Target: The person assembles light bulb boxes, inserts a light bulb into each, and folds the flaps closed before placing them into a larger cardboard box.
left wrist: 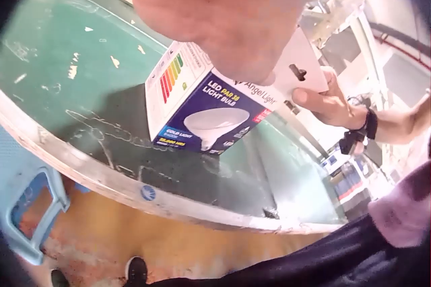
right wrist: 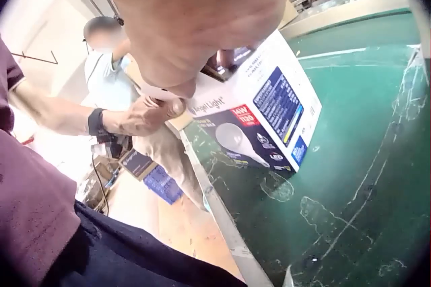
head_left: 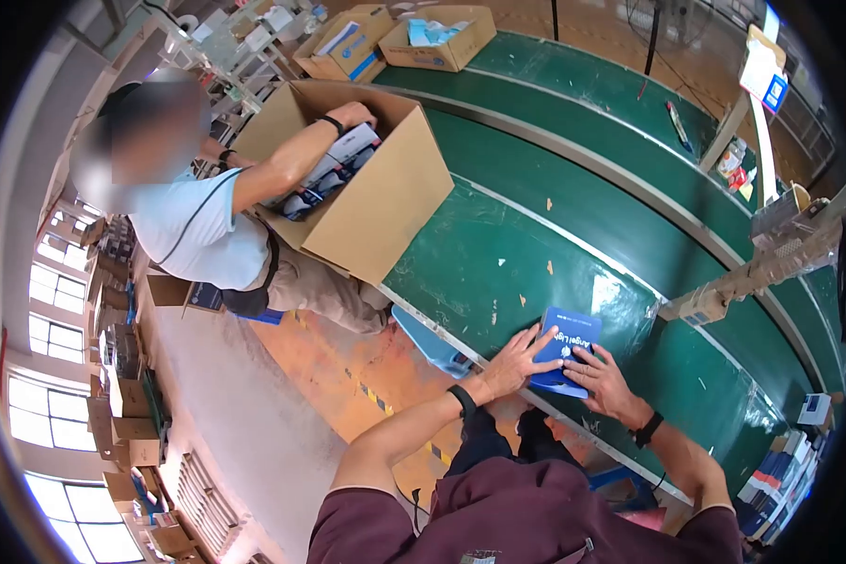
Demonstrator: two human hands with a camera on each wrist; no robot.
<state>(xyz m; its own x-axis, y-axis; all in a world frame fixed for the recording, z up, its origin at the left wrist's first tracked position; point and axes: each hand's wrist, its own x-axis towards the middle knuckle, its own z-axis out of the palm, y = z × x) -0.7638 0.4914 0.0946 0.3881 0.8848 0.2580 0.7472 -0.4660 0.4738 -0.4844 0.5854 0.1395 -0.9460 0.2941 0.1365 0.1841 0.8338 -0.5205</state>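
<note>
Light-bulb box: I see the blue-and-white light-bulb box [head_left: 566, 346] standing on the bench [head_left: 536, 216], just inside its near edge and directly before the person. Its white flap [left wrist: 301, 65] stands open at the top.
Left hand: the left hand [head_left: 515, 362] lies on the box's top and left side. Its fingers [head_left: 536, 343] are spread and fairly straight, pressing rather than gripping.
Right hand: the right hand [head_left: 603, 381] meets the box from the near right. Its fingers [left wrist: 320, 102] lie straight along the flap's edge, and the thumb is hidden from me.
Step, my judgement: closing the flap. I would steady the box body with the left hand so it does not slide on the smooth top. I would then fold the flap along its crease and guide it in squarely, since thin card buckles if forced at an angle.
Risk: the box sits close to the bench edge, so a sideways push could tip it off.
Room: a work hall with bright windows [head_left: 47, 282] on the left and an orange-brown floor [head_left: 329, 376].
Bench surface: long, green and scuffed with pale scratches, with a light edge strip and a second tier behind.
Carton: a large open carton [head_left: 385, 197] stands on the bench, well apart from the box. A second person [head_left: 197, 226] reaches into it.
Stool: a blue stool [head_left: 432, 343] stands below the bench edge.
</note>
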